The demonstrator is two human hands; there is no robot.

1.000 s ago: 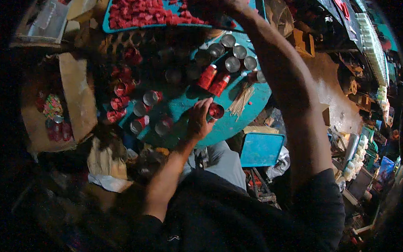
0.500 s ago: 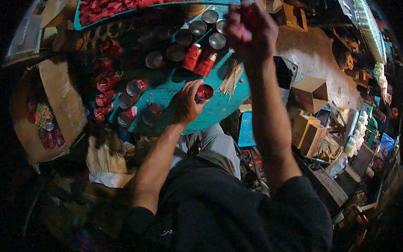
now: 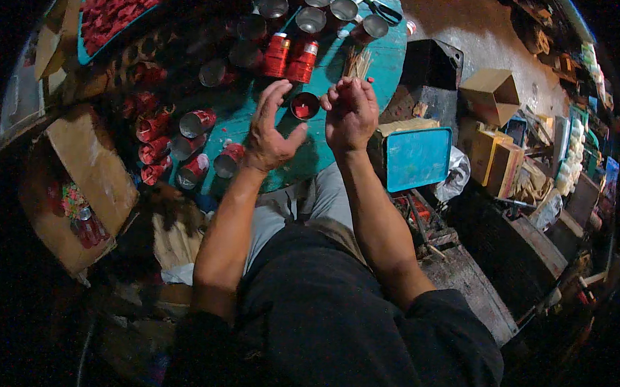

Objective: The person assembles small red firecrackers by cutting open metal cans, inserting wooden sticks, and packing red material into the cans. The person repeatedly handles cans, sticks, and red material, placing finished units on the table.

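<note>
An open can [image 3: 304, 106] with red chunks inside stands upright on the teal table [image 3: 276, 172]. My left hand [image 3: 272, 132] is just left of it, open, thumb and fingers apart, not gripping the can. On the can's other side my right hand [image 3: 352, 116] is raised with curled fingers; whatever they hold, if anything, is hidden. Two red cans [image 3: 289, 59] stand side by side beyond the open can. Behind my right fingers lies a bundle of thin wooden sticks [image 3: 357, 61].
A blue tray [image 3: 135, 10] heaped with red chunks is at the far left. Several empty cans [image 3: 310, 19] stand at the back. More cans [image 3: 197, 123] lie at the left, near an open cardboard box [image 3: 93, 158]. Scissors [image 3: 381, 10] rest at the far edge. A blue-topped box [image 3: 418, 158] sits at right.
My right hand has come down from the red chunks to beside the open can. My left hand has let go of that can and spread its fingers. The view has shifted.
</note>
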